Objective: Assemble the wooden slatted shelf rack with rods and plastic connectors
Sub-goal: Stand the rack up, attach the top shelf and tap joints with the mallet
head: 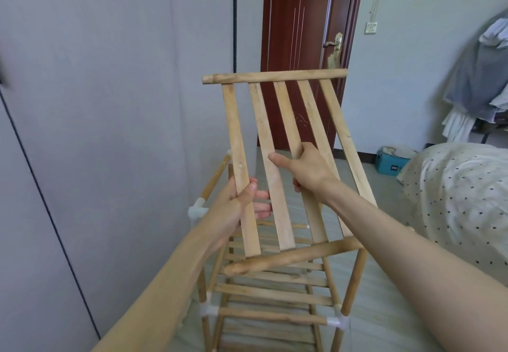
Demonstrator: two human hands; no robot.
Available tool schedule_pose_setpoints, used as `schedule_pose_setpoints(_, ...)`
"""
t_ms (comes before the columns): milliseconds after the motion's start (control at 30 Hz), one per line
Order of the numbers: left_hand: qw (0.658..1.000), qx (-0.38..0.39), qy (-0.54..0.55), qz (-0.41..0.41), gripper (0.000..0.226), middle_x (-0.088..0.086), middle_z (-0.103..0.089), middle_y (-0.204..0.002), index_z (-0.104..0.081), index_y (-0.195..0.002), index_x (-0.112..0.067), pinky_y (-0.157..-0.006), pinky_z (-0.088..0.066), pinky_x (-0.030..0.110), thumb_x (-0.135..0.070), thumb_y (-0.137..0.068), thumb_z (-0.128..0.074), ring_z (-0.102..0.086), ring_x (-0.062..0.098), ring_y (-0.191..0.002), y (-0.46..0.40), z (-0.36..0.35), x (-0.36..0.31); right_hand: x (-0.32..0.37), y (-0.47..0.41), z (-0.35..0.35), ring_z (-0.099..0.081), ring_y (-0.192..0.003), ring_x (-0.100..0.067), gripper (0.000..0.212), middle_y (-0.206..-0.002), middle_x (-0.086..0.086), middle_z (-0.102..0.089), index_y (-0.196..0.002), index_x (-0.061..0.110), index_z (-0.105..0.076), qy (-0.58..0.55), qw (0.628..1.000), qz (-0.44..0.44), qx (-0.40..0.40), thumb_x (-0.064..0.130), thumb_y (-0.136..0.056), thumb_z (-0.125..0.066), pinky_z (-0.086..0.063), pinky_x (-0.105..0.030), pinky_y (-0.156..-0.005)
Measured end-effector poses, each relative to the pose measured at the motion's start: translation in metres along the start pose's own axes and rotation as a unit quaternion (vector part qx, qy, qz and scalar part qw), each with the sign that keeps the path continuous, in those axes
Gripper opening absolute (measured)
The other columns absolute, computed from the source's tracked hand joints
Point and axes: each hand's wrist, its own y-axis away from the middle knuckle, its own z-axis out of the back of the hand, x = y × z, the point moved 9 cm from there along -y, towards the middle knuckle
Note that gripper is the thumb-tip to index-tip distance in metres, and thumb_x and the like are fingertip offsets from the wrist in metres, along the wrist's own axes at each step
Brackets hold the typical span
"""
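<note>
A: Grey wall panels [115, 82] to the left, dark red door [299, 49] straight beyond the hands, pale floor [384, 296] underneath.

B: Noted. Spotted bedding [461, 186] off to the right of the right arm, clothes heaped [483, 76] above it, blue box [389, 163] near the skirting.

A: Slatted shelf panel [286, 164] held up, tilted, far end rod highest, five slats running down to the near rod [291, 256].

B: Left hand [242, 206]?

A: Curled round the leftmost slat, low on its length, fingertips showing through the gap on the slat's right side.

B: Right hand [299, 167]?

A: Higher and to the right of the left hand. Thumb laid across the second slat, fingers wrapped behind the third. Gripping the panel.

B: Rack frame [275, 296]?

A: Directly beneath both hands. Upright wooden rods joined by white plastic connectors [336, 321], slatted tiers stacked below.

B: Near rod seated in anything?

A: Cannot tell. Left end looks bare, right end hidden behind the right forearm.
</note>
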Motion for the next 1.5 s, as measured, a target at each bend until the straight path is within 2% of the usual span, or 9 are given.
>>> schedule_pose_setpoints(133,0.921,-0.196,-0.300,-0.154,0.022,-0.002,-0.068,-0.089,-0.059,-0.089,-0.023,-0.074,-0.050,0.017,-0.028,-0.099,-0.039,-0.062,0.005,-0.078,-0.007,0.052,-0.033,-0.030,-0.011,0.003,-0.042,-0.039,-0.013,0.048,-0.051,-0.001,-0.043,-0.097,0.007,-0.050,-0.059,0.994,-0.092,-0.024,0.042,-0.076,-0.074,-0.040,-0.029,-0.047)
schedule_pose_setpoints(233,0.892,-0.283,-0.339,-0.094,0.024,0.004,-0.059,-0.116,-0.056,-0.116,-0.014,-0.095,-0.043,0.032,-0.022,-0.098,-0.041,-0.055,0.015,-0.106,-0.011,0.096,-0.012,-0.055,-0.010,0.006,-0.041,-0.043,-0.015,0.045,-0.054,-0.002,-0.042,-0.098,0.004,-0.053,-0.077,0.987,-0.139,-0.019,0.036,-0.076,-0.076,-0.041,-0.031,-0.052)
schedule_pose_setpoints(367,0.916,-0.249,-0.305,0.075,0.049,0.007,-0.048,-0.134,-0.032,-0.143,-0.013,-0.100,-0.042,0.038,-0.026,-0.098,-0.043,-0.052,0.028,-0.117,-0.022,0.115,0.035,-0.084,0.001,0.013,-0.039,-0.043,-0.015,0.039,-0.054,-0.003,-0.040,-0.085,0.007,-0.048,-0.088,0.978,-0.190,-0.019,0.033,-0.076,-0.077,-0.041,-0.030,-0.049)
schedule_pose_setpoints(433,0.937,-0.214,-0.251,0.113,0.048,0.002,-0.049,-0.119,-0.033,-0.143,-0.015,-0.076,-0.056,0.030,-0.018,-0.096,-0.045,-0.061,0.026,-0.091,-0.026,0.112,0.042,-0.094,0.007,0.016,-0.037,-0.040,-0.015,0.038,-0.052,-0.003,-0.039,-0.077,0.010,-0.046,-0.089,0.973,-0.213,-0.015,0.032,-0.076,-0.077,-0.039,-0.028,-0.043)
schedule_pose_setpoints(533,0.941,-0.178,-0.246,0.149,0.028,0.008,-0.048,-0.085,-0.053,-0.119,-0.011,-0.038,-0.040,0.021,-0.004,-0.092,-0.049,-0.046,0.020,-0.058,-0.023,0.103,0.050,-0.105,0.016,0.021,-0.036,-0.038,-0.015,0.038,-0.052,-0.003,-0.039,-0.072,0.013,-0.043,-0.084,0.970,-0.229,-0.012,0.031,-0.077,-0.077,-0.037,-0.025,-0.039)
schedule_pose_setpoints(733,0.951,-0.159,-0.220,0.145,0.052,0.011,-0.048,-0.082,-0.041,-0.134,-0.016,-0.038,-0.039,0.020,0.004,-0.088,-0.053,-0.043,0.021,-0.053,0.003,0.084,0.047,-0.117,0.031,0.025,-0.038,-0.036,-0.015,0.039,-0.050,-0.004,-0.043,-0.093,0.008,-0.047,-0.045,0.970,-0.240,-0.007,0.034,-0.079,-0.074,-0.037,-0.023,-0.038)
schedule_pose_setpoints(967,0.962,-0.126,-0.217,0.111,0.040,0.011,-0.043,-0.092,-0.040,-0.077,-0.033,-0.046,-0.039,0.027,0.004,-0.088,-0.052,-0.039,0.021,-0.060,0.034,0.056,0.043,-0.127,0.048,0.027,-0.044,-0.037,-0.016,0.036,-0.045,-0.004,-0.046,-0.068,0.008,-0.050,0.028,0.966,-0.259,-0.002,0.033,-0.080,-0.073,-0.044,-0.029,-0.050)
schedule_pose_setpoints(1200,0.971,-0.110,-0.187,0.096,0.046,0.011,-0.058,-0.088,-0.043,-0.133,-0.020,-0.041,-0.040,0.022,0.000,-0.092,-0.048,-0.044,0.018,-0.054,0.049,0.037,0.048,-0.148,0.058,0.045,-0.044,-0.042,-0.017,0.031,-0.051,-0.006,-0.047,-0.073,0.005,-0.051,-0.002,0.959,-0.283,-0.027,0.024,-0.080,-0.074,-0.047,-0.032,-0.059)
schedule_pose_setpoints(1500,0.970,-0.103,-0.195,0.103,0.040,0.001,-0.065,-0.089,-0.040,-0.140,-0.020,-0.041,-0.045,0.018,-0.029,-0.101,-0.037,-0.053,0.016,-0.049,0.053,0.026,0.046,-0.156,0.051,0.036,-0.041,-0.039,-0.016,0.031,-0.050,-0.005,-0.046,-0.080,0.004,-0.051,-0.007,0.958,-0.287,-0.014,0.023,-0.078,-0.076,-0.044,-0.032,-0.054)
